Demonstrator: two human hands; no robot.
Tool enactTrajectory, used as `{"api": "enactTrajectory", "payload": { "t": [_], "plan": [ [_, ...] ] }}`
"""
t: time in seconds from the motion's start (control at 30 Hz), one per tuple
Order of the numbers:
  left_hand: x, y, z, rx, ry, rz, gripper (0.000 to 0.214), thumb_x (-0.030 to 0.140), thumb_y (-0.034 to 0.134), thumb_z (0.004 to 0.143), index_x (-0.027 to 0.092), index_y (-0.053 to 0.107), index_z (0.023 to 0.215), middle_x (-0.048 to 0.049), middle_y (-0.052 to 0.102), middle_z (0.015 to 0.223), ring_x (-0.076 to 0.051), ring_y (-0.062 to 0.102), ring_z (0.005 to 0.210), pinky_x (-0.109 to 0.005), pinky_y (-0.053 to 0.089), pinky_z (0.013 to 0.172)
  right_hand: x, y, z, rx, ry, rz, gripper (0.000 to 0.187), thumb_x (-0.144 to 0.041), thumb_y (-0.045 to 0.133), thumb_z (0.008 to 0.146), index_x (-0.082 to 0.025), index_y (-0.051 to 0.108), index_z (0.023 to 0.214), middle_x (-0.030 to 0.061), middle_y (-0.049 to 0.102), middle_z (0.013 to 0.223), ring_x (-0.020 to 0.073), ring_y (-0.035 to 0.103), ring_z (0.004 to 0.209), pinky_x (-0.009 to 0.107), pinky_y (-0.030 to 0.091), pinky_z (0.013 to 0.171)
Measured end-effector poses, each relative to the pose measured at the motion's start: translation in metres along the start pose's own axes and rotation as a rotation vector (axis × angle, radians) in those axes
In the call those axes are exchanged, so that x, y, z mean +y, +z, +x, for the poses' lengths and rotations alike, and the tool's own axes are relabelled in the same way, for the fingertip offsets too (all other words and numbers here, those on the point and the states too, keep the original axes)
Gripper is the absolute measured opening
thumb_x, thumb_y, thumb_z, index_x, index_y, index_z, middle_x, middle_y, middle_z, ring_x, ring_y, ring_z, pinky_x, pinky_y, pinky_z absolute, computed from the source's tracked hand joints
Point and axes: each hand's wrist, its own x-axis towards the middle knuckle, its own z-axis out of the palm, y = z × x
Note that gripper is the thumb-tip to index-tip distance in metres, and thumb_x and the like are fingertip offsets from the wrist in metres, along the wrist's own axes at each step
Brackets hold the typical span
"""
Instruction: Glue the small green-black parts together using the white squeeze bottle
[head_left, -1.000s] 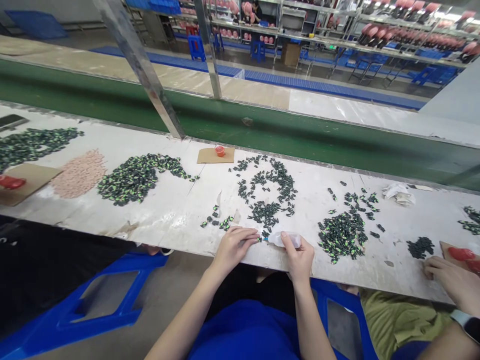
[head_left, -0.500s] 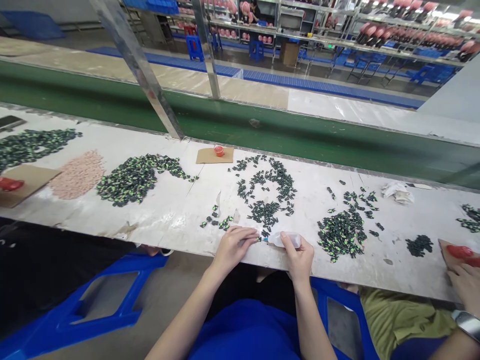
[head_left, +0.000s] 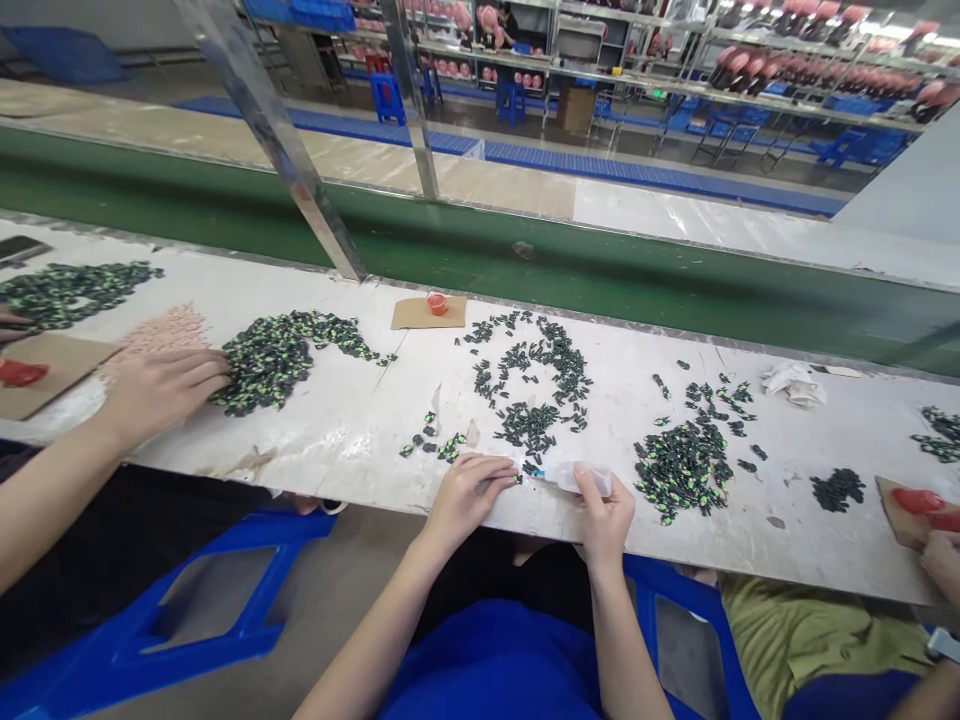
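Note:
My left hand point(head_left: 471, 492) rests at the table's near edge, its fingers pinched on a small dark green part point(head_left: 518, 480). A translucent squeeze bottle point(head_left: 566, 477) with a blue tip lies in the grip of my right hand point(head_left: 606, 508). The tip points left and sits close to some small dark pieces, a little right of my left fingertips. Just beyond both hands spreads a loose ring of small dark green pieces point(head_left: 529, 425). To the right is a pile of dark parts with bright green marks point(head_left: 684, 465); a few similar parts point(head_left: 450, 447) lie left of it, near my left hand.
A red cup point(head_left: 437, 303) stands on a cardboard piece point(head_left: 409, 314) at the back. On the left, a co-worker's hand point(head_left: 161, 390) reaches between pink pieces point(head_left: 169, 328) and a green-marked pile point(head_left: 270, 360). Another person's hand point(head_left: 943, 562) is at far right. A metal post point(head_left: 277, 150) rises behind the table.
My right hand has drawn the bottle slightly to the right, away from my left fingers. A co-worker's hand has come in from the left. The right-hand person's hand has shifted lower.

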Motion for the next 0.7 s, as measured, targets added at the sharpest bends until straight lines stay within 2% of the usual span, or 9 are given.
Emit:
{"api": "enactTrajectory", "payload": {
  "t": [0.1,0.17,0.3,0.47,0.5,0.57,0.63,0.67,0.7],
  "plan": [
    [0.001,-0.001,0.000,-0.002,-0.001,-0.006,0.010,0.027,0.063,0.086,0.025,0.071,0.090,-0.0014,0.076,0.088,-0.021,0.071,0.086,-0.037,0.051,0.081,0.003,-0.006,0.006,0.079,-0.033,0.093,0.036,-0.049,0.068,0.069,-0.015,0.060,0.074,0.0029,0.062,0.067,0.0168,0.056,0.062,0.029,0.046,0.058],
    [0.002,-0.001,0.000,-0.001,-0.005,-0.011,0.010,0.028,0.063,0.085,0.024,0.071,0.091,-0.0018,0.076,0.088,-0.021,0.070,0.087,-0.037,0.051,0.082,0.004,-0.010,0.013,0.099,-0.073,0.114,0.038,-0.044,0.073,0.065,-0.016,0.057,0.085,0.0049,0.065,0.079,0.0192,0.061,0.073,0.032,0.049,0.067],
    [0.001,-0.002,0.000,-0.017,-0.003,-0.022,0.012,0.029,0.064,0.085,0.024,0.070,0.093,-0.0025,0.076,0.088,-0.022,0.070,0.087,-0.038,0.052,0.082,0.006,-0.013,0.034,0.137,-0.110,0.090,0.047,-0.035,0.079,0.056,-0.020,0.046,0.086,0.0041,0.065,0.086,0.0196,0.064,0.083,0.037,0.050,0.080],
    [0.001,-0.002,-0.001,-0.021,0.064,-0.006,0.017,0.031,0.062,0.086,0.023,0.068,0.100,-0.0058,0.073,0.097,-0.023,0.065,0.098,-0.039,0.051,0.085,0.007,-0.012,0.044,0.129,-0.112,-0.031,0.055,-0.035,0.081,0.054,-0.021,0.044,0.092,0.0053,0.064,0.091,0.0200,0.064,0.084,0.039,0.051,0.080],
    [0.002,-0.002,-0.001,-0.023,0.080,-0.002,0.018,0.031,0.060,0.087,0.023,0.068,0.101,-0.0065,0.072,0.098,-0.024,0.064,0.099,-0.040,0.051,0.086,0.007,-0.013,0.042,0.144,-0.164,-0.063,0.057,-0.036,0.081,0.055,-0.021,0.045,0.096,0.0076,0.064,0.096,0.0211,0.063,0.088,0.039,0.052,0.079],
    [0.003,-0.002,-0.001,-0.032,0.097,0.009,0.016,0.029,0.059,0.088,0.023,0.068,0.100,-0.0072,0.070,0.099,-0.023,0.062,0.100,-0.040,0.050,0.086,0.004,-0.017,0.033,0.255,-0.360,-0.165,0.055,-0.036,0.081,0.059,-0.020,0.048,0.101,0.0115,0.063,0.106,0.0237,0.061,0.095,0.039,0.051,0.077],
    [0.004,-0.002,-0.001,-0.038,0.097,0.017,0.013,0.027,0.058,0.088,0.023,0.068,0.096,-0.0072,0.069,0.099,-0.023,0.061,0.099,-0.040,0.049,0.085,0.002,-0.022,0.024,0.315,-0.610,-0.309,0.033,-0.030,0.076,0.070,-0.021,0.058,0.096,0.0102,0.063,0.103,0.0230,0.060,0.092,0.037,0.051,0.074],
    [0.004,-0.002,-0.001,-0.040,0.098,0.015,0.012,0.025,0.058,0.088,0.022,0.068,0.094,-0.0070,0.068,0.099,-0.023,0.061,0.098,-0.039,0.049,0.085,0.002,-0.023,0.020,0.255,-0.717,-0.380,0.018,-0.026,0.070,0.076,-0.023,0.063,0.092,0.0085,0.065,0.098,0.0211,0.059,0.086,0.035,0.050,0.070],
    [0.004,-0.002,-0.001,-0.040,0.100,0.010,0.011,0.024,0.058,0.088,0.022,0.068,0.093,-0.0067,0.068,0.098,-0.023,0.060,0.098,-0.039,0.048,0.085,0.001,-0.023,0.017,0.140,-0.795,-0.438,0.008,-0.021,0.064,0.081,-0.025,0.067,0.088,0.0068,0.066,0.093,0.0191,0.058,0.080,0.034,0.050,0.067]
  ]
}}
